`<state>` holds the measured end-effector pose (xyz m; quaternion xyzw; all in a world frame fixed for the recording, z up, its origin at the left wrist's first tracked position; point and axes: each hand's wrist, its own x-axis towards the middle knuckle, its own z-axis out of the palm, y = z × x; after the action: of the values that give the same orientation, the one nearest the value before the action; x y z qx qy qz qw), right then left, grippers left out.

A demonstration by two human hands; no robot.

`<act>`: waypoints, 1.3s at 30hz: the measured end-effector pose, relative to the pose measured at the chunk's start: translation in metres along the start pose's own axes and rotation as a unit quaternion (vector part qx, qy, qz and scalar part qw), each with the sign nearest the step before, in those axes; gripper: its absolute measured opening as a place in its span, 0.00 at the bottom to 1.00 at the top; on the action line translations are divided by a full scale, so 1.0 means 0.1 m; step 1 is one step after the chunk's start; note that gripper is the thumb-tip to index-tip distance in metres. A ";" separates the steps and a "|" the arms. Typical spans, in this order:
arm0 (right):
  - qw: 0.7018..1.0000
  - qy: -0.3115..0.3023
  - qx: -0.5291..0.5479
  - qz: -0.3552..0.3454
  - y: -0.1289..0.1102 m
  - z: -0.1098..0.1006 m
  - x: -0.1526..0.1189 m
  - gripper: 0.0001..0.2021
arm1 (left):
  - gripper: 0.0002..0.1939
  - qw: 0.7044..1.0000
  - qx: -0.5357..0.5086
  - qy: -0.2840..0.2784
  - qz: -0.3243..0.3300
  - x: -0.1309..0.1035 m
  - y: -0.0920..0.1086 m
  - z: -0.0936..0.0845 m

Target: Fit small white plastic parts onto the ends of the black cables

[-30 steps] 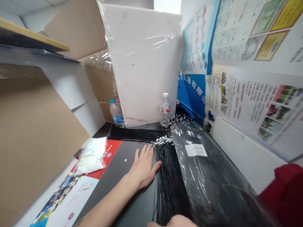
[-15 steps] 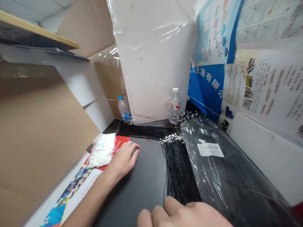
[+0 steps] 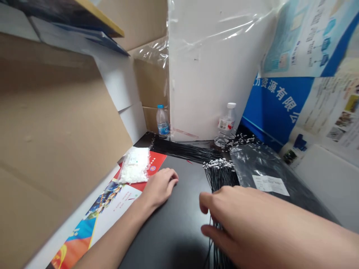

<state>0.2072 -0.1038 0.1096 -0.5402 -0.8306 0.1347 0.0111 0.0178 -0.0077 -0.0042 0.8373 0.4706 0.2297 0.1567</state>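
white-tipped black wires [image 3: 221, 178], side by side on dark tabletop [image 3: 182, 209]

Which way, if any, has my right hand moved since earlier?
Yes: your right hand moved forward over the black wires, nearer their white ends.

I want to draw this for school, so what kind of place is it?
Probably a small work corner, perhaps in a workshop: bunches of black cords lie on a dark table, a bag of white bits lies to the left, and a tall white board stands behind.
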 end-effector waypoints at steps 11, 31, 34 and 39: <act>0.978 -0.087 -0.102 0.161 0.46 -0.24 0.51 0.11 | 0.07 0.994 -0.109 0.005 0.028 0.01 -0.16 0.05; 0.985 0.095 -0.145 0.021 0.06 0.55 2.72 0.16 | 0.07 0.997 -0.014 -0.053 0.062 0.01 -0.12 0.02; 0.981 0.096 -0.170 0.009 0.00 0.61 2.82 0.12 | 0.07 0.997 -0.001 -0.045 0.065 0.02 -0.13 0.03; 0.977 0.100 -0.190 0.011 0.00 0.64 2.87 0.14 | 0.07 0.996 -0.002 -0.037 0.077 0.04 -0.17 0.06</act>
<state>0.0774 0.1414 0.0110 -0.5519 -0.8299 -0.0806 -0.0104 0.0102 0.0040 -0.0161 0.8786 0.3985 0.2111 0.1573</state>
